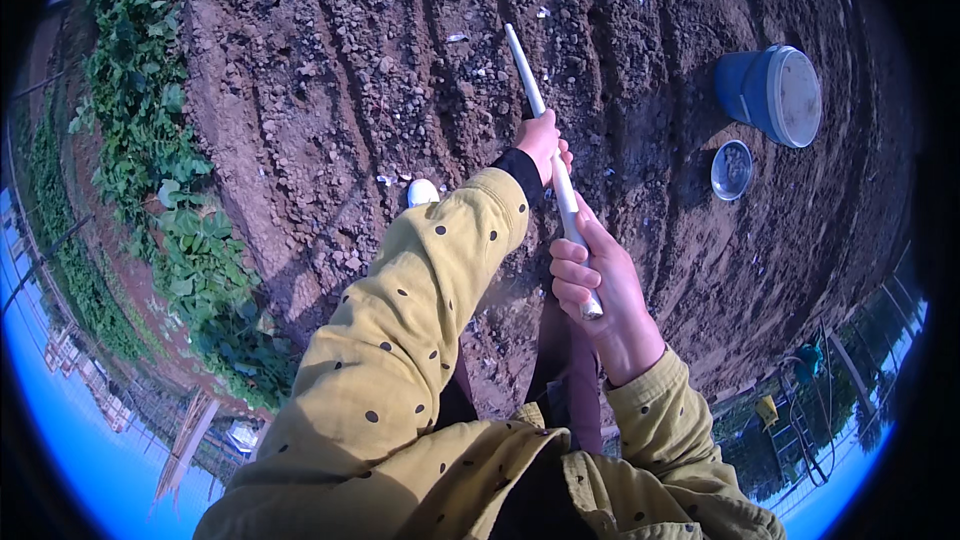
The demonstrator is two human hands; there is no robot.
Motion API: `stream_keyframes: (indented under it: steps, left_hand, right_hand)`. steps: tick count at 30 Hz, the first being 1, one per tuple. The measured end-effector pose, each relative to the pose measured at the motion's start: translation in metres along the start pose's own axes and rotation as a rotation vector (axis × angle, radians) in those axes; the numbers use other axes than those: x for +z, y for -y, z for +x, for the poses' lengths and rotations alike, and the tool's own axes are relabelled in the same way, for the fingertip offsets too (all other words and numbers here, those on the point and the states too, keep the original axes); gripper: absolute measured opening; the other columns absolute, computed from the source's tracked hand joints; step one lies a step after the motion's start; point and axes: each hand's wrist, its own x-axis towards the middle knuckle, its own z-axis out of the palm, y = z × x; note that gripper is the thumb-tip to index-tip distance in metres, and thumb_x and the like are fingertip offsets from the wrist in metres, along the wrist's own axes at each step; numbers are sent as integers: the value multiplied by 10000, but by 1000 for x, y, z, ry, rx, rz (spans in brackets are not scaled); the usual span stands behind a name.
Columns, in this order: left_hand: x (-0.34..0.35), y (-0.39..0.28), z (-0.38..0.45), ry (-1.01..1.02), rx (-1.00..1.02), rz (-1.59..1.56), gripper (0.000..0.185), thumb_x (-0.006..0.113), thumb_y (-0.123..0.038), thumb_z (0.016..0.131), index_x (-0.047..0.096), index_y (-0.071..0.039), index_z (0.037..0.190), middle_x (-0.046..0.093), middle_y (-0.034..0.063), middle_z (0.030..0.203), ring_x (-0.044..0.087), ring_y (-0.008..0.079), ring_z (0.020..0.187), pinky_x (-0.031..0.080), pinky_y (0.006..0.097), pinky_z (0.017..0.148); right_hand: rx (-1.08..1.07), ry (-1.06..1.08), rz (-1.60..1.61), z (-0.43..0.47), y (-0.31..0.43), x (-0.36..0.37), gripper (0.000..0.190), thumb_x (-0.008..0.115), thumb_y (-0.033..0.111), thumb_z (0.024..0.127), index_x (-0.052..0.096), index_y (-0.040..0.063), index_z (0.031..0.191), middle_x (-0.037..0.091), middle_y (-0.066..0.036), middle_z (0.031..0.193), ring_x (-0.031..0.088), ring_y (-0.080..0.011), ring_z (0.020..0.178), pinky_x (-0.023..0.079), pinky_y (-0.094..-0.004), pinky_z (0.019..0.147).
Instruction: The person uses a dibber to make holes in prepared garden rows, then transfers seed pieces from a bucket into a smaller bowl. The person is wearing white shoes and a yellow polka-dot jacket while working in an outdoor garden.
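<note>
A long pale pole (529, 79), looking like a tool handle, slants away from me over the furrowed soil. My left hand (541, 144) is wrapped around its middle, arm stretched forward. Closer to my body, my right hand (609, 281) grips the pole by its near end, thumb lying along the shaft. The butt of the pole shows just below the right fingers. At the far end it reaches down toward the soil; no tool head can be made out there. Furrowed, cloddy soil (480, 112) with scattered pale scraps lies around the pole.
On the right stand a blue bucket (739, 86) with a whitish lid and a metal bowl (721, 186) holding pale pieces. Leafy green plants (187, 255) line the left edge of the plot. A white shoe tip (422, 192) shows beside my left sleeve.
</note>
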Motion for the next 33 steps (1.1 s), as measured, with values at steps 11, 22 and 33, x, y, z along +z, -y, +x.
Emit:
stream_keyframes:
  steps: [11,22,33]
  left_hand:
    - [8,-20,16,-122,51,174,328,400,-403,898,430,-87,811,461,42,596,472,200,454,421,373,419]
    - [5,-49,53,-95,88,225,271,413,-356,887,434,-87,888,474,46,605,484,196,483,437,367,437]
    - [18,-29,-37,-76,110,134,309,400,-352,902,442,-47,876,469,63,613,482,201,447,438,343,412]
  right_hand:
    - [21,-8,75,14,13,26,446,337,239,944,213,305,1368,374,19,644,334,-31,401,317,-164,314]
    - [21,48,104,59,35,30,425,305,215,954,207,283,1361,367,23,645,330,-31,407,294,-170,318]
    - [1,21,41,-29,15,47,452,335,230,947,206,276,1378,391,16,664,343,-25,406,320,-156,321]
